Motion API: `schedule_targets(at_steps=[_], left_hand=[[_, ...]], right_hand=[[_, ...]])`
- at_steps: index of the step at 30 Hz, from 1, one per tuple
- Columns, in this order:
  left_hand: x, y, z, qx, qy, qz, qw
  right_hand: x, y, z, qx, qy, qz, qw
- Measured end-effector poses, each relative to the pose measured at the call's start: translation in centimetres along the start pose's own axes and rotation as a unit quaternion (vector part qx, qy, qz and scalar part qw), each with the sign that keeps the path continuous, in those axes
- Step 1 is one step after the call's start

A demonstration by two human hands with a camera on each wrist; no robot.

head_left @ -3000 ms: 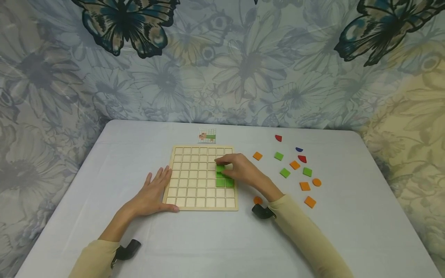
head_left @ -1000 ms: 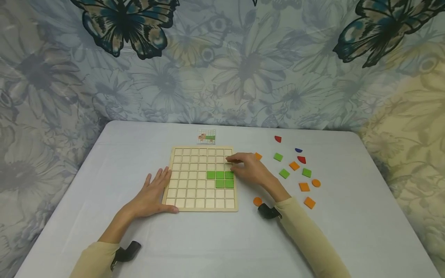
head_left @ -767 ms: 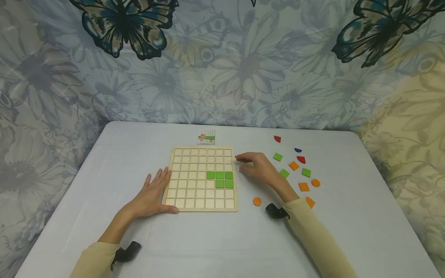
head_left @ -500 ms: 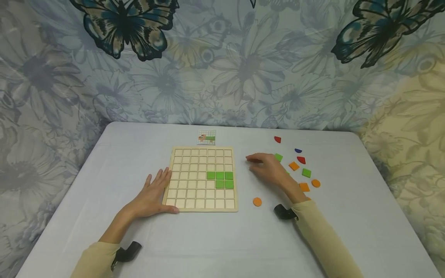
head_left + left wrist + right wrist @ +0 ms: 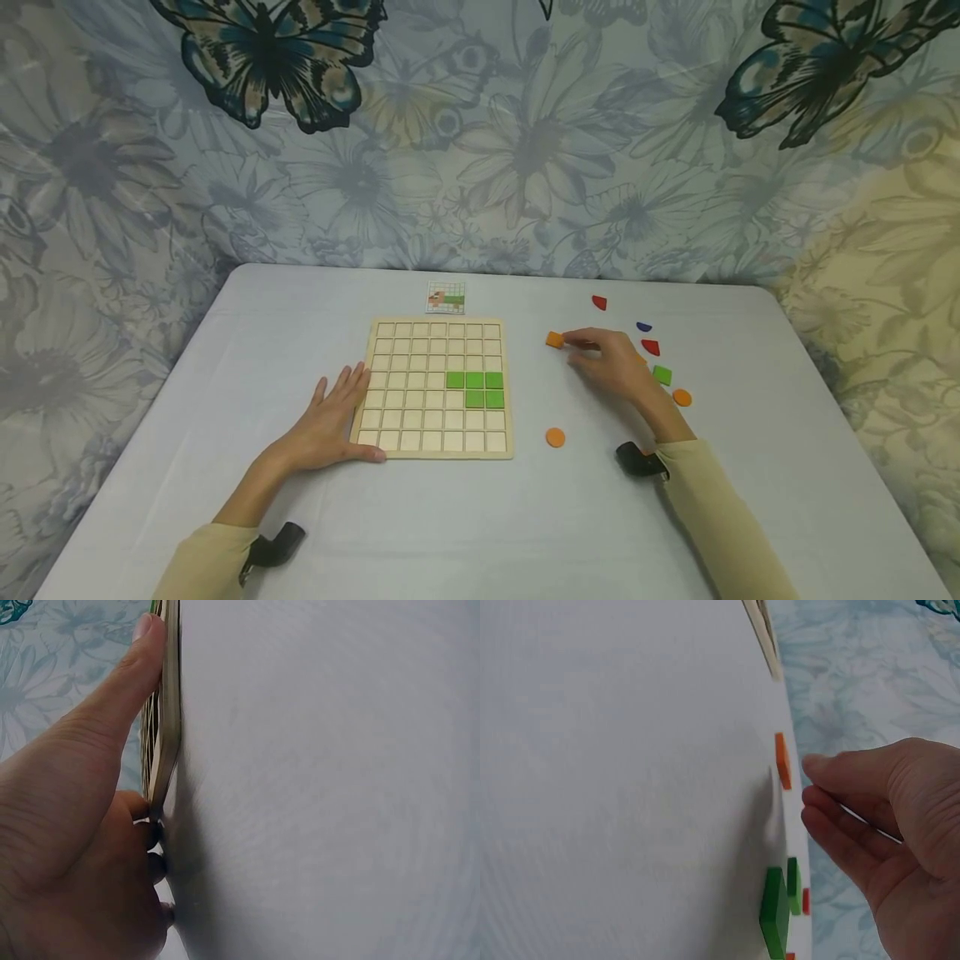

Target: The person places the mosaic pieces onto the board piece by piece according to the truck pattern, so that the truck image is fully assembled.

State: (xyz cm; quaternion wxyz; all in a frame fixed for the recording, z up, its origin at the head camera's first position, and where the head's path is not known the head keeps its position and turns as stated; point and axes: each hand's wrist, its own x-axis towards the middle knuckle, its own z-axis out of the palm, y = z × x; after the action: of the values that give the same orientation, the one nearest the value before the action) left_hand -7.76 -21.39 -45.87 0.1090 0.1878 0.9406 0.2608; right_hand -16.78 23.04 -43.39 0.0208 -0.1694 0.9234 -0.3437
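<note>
A square wooden grid board [image 5: 415,398] lies on the table, with several green square tiles [image 5: 475,380] set in its right-hand cells. My left hand [image 5: 327,421] rests at the board's left side, fingers spread along the edge and thumb at the near left corner. In the left wrist view, that thumb lies along the board's rim [image 5: 172,682]. My right hand [image 5: 611,364] hovers among the loose tiles with fingers loosely bent and nothing between them. Its fingertips are beside an orange square tile [image 5: 554,340]. Two green tiles [image 5: 775,913] show below the hand in the right wrist view.
A small picture card [image 5: 446,297] lies behind the board. Right of it are red quarter-round pieces [image 5: 599,302], a blue half-round piece [image 5: 643,327], a green tile [image 5: 662,375] and orange discs [image 5: 555,437]. My right hand and forearm hide other tiles. A patterned cloth stands behind the table.
A green tile now fills the cell at the left end of the upper green row. My right hand has left the board and moved right over the loose tiles. My left hand stays put.
</note>
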Motion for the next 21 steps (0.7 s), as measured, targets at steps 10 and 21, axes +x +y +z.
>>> schedule_targets(at_steps=[10,21], left_hand=[[0.0,-0.3,0.2,-0.005,0.003,0.005,1.0000],[-0.1,-0.2,0.0,-0.007,0.001,0.002,1.0000]], right_hand=[[-0.3,1.8,-1.9,-0.020,0.038,0.016,0.999],[-0.5,3.4,-2.2,-0.037,0.041,0.034,0.998]])
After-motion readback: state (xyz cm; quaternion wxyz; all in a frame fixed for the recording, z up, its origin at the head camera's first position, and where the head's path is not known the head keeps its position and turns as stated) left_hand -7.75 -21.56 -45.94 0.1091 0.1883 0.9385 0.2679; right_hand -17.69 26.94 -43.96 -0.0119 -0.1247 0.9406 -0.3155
